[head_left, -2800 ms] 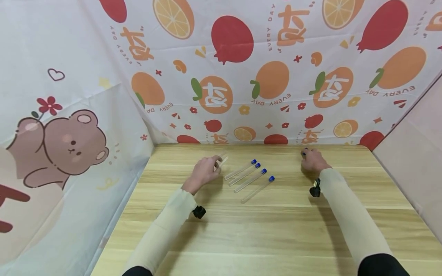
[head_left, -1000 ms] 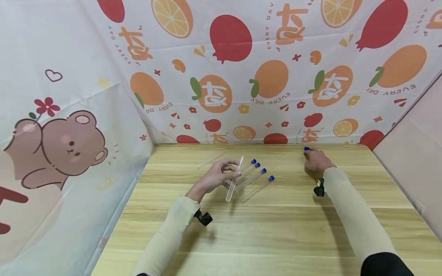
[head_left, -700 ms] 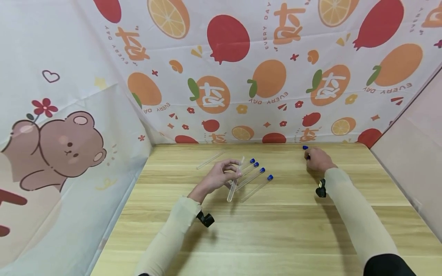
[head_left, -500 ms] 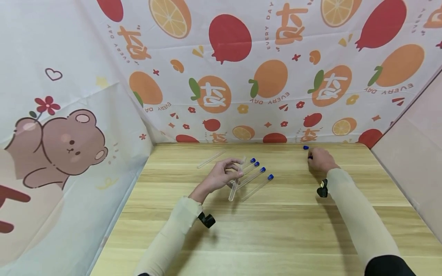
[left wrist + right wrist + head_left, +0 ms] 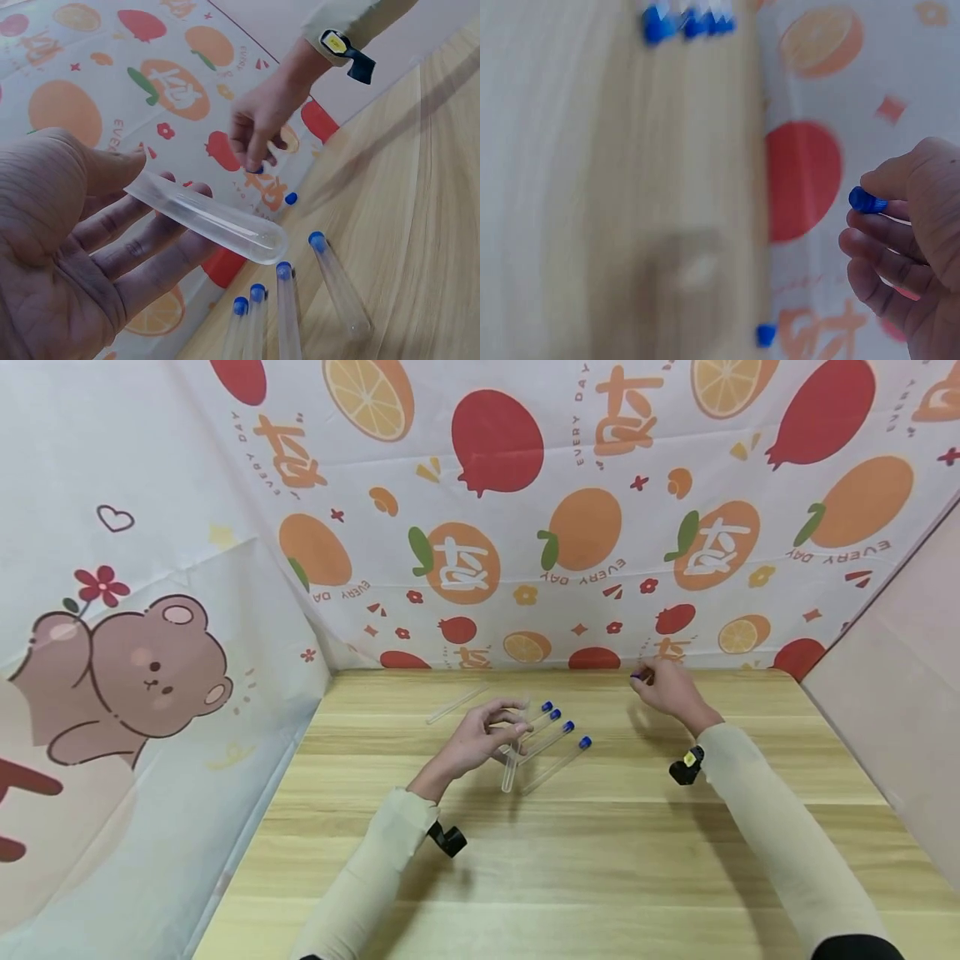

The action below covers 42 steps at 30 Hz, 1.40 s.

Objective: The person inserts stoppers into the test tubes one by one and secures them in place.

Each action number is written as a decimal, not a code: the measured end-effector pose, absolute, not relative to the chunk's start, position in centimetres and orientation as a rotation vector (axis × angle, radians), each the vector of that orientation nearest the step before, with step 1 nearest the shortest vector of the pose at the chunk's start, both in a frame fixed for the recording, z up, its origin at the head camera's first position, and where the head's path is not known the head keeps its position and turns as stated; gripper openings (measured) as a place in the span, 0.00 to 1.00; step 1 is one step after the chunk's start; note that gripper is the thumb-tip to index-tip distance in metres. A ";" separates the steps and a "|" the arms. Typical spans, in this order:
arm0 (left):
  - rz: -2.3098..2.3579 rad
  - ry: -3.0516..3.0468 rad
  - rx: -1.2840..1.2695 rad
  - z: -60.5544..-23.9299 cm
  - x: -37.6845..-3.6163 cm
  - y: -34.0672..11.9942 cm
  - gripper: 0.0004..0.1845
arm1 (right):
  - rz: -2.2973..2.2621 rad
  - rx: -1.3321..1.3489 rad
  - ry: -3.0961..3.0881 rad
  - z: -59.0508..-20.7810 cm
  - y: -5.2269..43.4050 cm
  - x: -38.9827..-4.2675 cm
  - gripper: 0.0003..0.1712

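Left hand point(image 5: 480, 740) pinches an uncapped test tube point(image 5: 206, 217) — right hand point(image 5: 670, 687) pinches a blue cap point(image 5: 866, 200) above the table point(image 5: 600, 860).

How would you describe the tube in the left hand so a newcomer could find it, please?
On the wooden table, find the row of four blue-capped tubes. At its left end the left hand holds one clear tube, tilted. Unlike its neighbours, it has no cap.
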<state>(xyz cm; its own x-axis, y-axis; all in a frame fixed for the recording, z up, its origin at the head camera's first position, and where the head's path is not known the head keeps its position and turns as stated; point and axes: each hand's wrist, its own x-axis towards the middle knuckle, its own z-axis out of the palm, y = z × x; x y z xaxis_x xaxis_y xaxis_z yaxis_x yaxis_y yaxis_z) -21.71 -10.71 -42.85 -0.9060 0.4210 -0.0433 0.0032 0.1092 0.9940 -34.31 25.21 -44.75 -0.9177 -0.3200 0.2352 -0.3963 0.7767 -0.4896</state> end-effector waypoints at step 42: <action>1.811 2.173 0.572 -41.3 -20.6 -10.6 0.26 | 1.256 0.878 -2.542 -35.4 15.0 -28.2 0.12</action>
<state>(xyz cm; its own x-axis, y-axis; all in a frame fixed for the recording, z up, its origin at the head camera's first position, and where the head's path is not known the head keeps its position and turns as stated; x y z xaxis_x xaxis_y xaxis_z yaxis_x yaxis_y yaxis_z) -20.63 -10.63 -41.28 -0.8901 0.4524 0.0543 0.1349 0.1478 0.9798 -28.23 15.01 -35.42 -0.8112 -0.4302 0.3960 -0.5759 0.4710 -0.6681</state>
